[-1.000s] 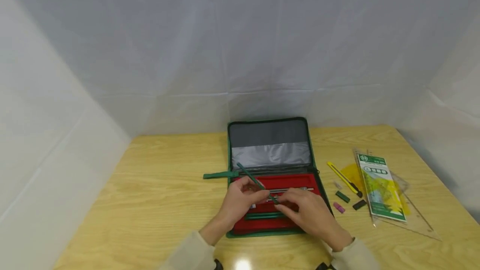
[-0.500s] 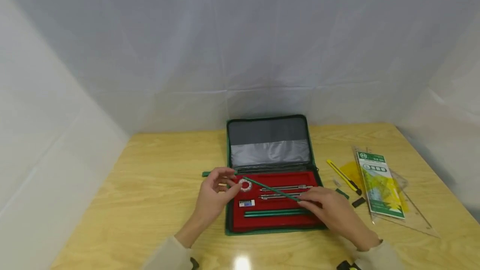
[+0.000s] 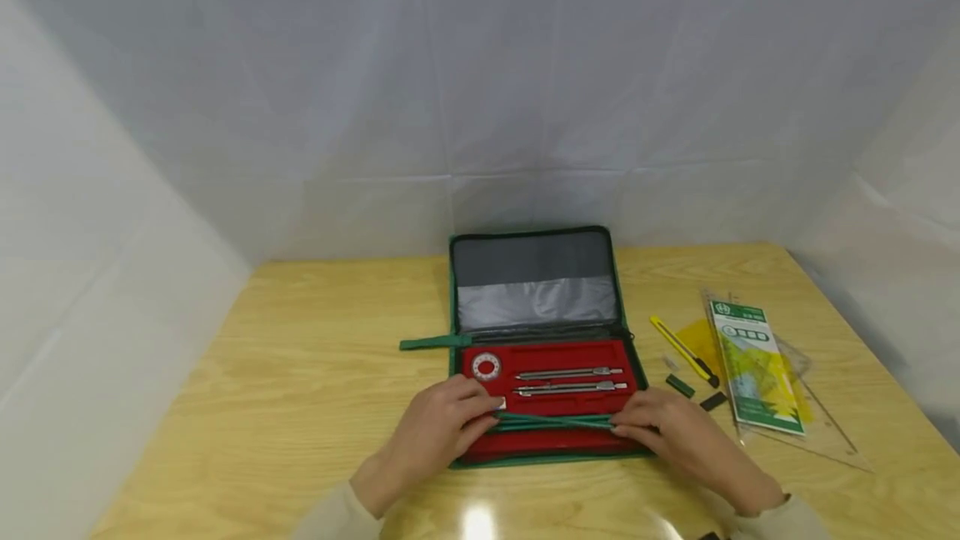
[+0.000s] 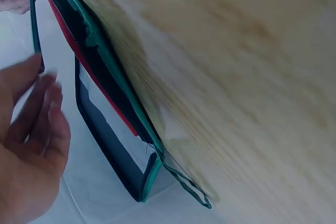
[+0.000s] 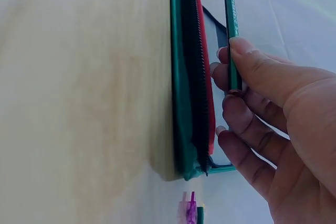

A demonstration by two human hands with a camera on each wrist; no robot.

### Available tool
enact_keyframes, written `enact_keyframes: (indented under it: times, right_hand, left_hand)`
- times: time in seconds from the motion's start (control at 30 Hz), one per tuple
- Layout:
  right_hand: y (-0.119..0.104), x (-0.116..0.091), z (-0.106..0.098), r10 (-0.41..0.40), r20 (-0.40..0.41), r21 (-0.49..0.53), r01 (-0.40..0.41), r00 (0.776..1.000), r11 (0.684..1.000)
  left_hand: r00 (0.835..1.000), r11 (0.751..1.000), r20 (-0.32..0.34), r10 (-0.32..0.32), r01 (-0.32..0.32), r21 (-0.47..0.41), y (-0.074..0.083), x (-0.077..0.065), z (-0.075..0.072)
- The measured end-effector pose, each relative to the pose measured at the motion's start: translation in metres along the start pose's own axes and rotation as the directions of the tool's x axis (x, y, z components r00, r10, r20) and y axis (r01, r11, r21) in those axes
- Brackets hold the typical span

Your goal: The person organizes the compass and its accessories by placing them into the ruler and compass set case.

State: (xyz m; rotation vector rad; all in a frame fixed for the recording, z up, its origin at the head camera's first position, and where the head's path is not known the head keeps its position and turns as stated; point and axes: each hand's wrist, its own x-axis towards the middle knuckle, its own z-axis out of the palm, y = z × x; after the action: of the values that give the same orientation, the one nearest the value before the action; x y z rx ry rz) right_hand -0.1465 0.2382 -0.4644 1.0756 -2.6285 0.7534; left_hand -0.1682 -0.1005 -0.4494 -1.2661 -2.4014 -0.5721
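A green pencil (image 3: 555,420) spans the front part of an open zip case's red tray (image 3: 555,440), above other green pencils lying there. My left hand (image 3: 442,423) pinches its left end between thumb and fingers, as the left wrist view also shows. Its right end is pinched by my right hand (image 3: 671,432); in the right wrist view the pencil (image 5: 232,30) is held above the tray's edge. Two silver compasses (image 3: 570,388) and a white ring-shaped piece (image 3: 486,367) lie in the tray. A small eraser (image 3: 501,402) is partly hidden behind the left hand.
The case lid (image 3: 532,273) stands raised at the back; a green strap (image 3: 427,343) sticks out left. Right of the case lie a yellow utility knife (image 3: 684,350), a green block (image 3: 680,386), a black block (image 3: 713,401), a printed packet (image 3: 757,369) and a transparent set square (image 3: 832,436).
The pencil was tilted higher over the case; it has come down to the front, nearly level. My hands moved apart, and the left, with fingers apart half a second ago, now pinches the left end.
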Motion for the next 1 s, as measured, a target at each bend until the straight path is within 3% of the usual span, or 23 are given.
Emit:
enact_keyframes:
  times: [0.13, 0.23, 0.37, 0.57, 0.7, 1.0]
  right_hand:
    - [-0.001, 0.001, 0.002, -0.033, -0.013, 0.009, 0.034, 0.999, 0.999]
    - [-0.004, 0.003, 0.003, -0.007, -0.003, -0.01, 0.007, 1.0, 1.0]
    - [-0.006, 0.005, 0.003, 0.057, 0.013, -0.043, -0.056, 0.998, 0.997]
    - [-0.006, 0.008, 0.006, 0.054, -0.024, -0.069, -0.056, 0.998, 0.996]
    - [-0.006, 0.01, 0.007, 0.104, -0.01, -0.085, -0.105, 0.994, 0.991]
    - [-0.008, 0.015, 0.005, 0.177, 0.068, -0.074, -0.172, 0.982, 0.982]
  left_hand:
    - [0.986, 1.0, 0.165, 0.001, -0.002, 0.001, 0.0, 0.0, -0.002]
    - [0.971, 1.0, 0.237, -0.018, 0.018, 0.002, 0.001, 0.0, -0.003]
    - [0.963, 0.998, 0.265, -0.055, 0.053, 0.015, 0.002, 0.001, -0.002]
    - [0.953, 0.996, 0.288, -0.091, 0.083, 0.038, 0.005, 0.003, -0.001]
    - [0.952, 0.995, 0.291, -0.099, 0.086, 0.058, 0.006, 0.005, -0.001]
    - [0.947, 0.998, 0.315, -0.061, 0.051, 0.041, 0.005, 0.009, -0.004]
